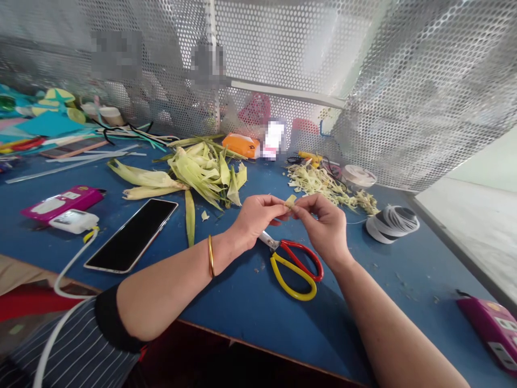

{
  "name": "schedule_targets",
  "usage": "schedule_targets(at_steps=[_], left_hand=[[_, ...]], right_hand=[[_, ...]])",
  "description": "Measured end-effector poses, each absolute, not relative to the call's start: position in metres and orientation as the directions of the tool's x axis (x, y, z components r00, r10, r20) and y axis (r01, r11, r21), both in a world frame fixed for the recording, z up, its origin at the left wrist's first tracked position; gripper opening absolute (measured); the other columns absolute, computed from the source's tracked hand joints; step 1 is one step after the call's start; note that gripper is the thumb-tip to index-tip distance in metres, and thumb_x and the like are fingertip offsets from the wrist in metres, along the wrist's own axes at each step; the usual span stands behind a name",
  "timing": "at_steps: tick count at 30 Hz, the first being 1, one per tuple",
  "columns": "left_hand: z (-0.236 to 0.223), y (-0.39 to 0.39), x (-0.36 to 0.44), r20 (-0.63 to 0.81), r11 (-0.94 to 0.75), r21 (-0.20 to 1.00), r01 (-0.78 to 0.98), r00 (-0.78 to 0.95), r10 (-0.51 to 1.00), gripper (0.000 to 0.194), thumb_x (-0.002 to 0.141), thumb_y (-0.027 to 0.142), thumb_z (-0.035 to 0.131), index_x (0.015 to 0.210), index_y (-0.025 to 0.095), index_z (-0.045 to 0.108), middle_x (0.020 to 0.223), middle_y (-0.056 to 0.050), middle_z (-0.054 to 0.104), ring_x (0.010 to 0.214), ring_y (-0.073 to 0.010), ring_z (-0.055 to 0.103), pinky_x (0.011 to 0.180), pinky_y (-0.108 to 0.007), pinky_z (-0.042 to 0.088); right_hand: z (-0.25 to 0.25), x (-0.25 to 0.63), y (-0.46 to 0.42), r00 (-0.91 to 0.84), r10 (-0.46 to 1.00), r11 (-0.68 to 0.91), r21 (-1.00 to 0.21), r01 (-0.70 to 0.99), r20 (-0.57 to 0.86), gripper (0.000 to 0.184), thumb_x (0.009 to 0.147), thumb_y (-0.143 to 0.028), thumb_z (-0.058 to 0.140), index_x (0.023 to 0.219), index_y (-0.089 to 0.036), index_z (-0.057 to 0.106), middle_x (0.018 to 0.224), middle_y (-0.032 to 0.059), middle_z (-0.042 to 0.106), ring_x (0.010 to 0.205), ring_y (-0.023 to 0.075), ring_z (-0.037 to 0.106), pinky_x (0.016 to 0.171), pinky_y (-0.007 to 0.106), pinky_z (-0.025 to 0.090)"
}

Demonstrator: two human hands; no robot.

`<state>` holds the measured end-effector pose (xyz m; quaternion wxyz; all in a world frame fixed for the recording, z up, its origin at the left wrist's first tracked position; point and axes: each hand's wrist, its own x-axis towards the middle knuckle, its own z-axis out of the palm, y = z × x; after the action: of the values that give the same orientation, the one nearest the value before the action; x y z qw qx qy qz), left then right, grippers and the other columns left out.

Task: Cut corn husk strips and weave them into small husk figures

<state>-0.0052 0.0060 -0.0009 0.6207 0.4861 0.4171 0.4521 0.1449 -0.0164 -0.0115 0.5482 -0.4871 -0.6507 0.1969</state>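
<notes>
Both hands meet above the middle of the blue table, pinching a small pale piece of corn husk [290, 201] between the fingertips. My left hand [258, 216], with a gold bangle on its wrist, grips the piece from the left. From the right, my right hand [325, 223] closes thumb and finger on it. Below them lie scissors [297, 269] with one red and one yellow handle loop, their blades partly hidden under my left hand. A pile of corn husks [197, 167] lies beyond my left hand. Behind my right hand is a heap of small cut husk pieces [319, 183].
A phone [131, 235] and a magenta power strip [64, 203] lie at left. A spool of grey thread [391, 223] stands at right, near a tape roll [358, 177]. Farther back are an orange packet [241, 145] and a perforated metal screen [283, 59].
</notes>
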Motion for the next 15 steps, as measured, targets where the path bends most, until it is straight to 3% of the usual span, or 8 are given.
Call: schedule_targets(at_steps=[10,15], left_hand=[[-0.0030,0.0058,-0.0028,-0.013,0.044,0.991,-0.127,0.232,0.973,0.004,0.071,0.015,0.072,0.074,0.014,0.070,0.067,-0.002,0.069,0.064,-0.0117,0.063,0.065,-0.025,0.049],[-0.0016,0.0073,-0.0051,-0.073,0.119,0.976,-0.182,0.241,0.968,0.005,0.072,0.010,0.071,0.070,0.013,0.068,0.065,-0.002,0.069,0.062,-0.0114,0.063,0.066,-0.026,0.051]], right_hand=[[-0.0197,0.1438,-0.0095,0.133,0.888,0.396,-0.879,0.267,0.440,0.019,0.077,-0.027,0.070,0.084,-0.022,0.053,0.070,-0.0027,0.063,0.060,0.0132,0.060,0.058,0.028,0.050],[-0.0179,0.1430,-0.0109,0.095,0.896,0.391,-0.873,0.291,0.433,0.013,0.080,-0.027,0.067,0.080,-0.022,0.055,0.069,-0.0023,0.061,0.062,0.0138,0.060,0.061,0.029,0.049]])
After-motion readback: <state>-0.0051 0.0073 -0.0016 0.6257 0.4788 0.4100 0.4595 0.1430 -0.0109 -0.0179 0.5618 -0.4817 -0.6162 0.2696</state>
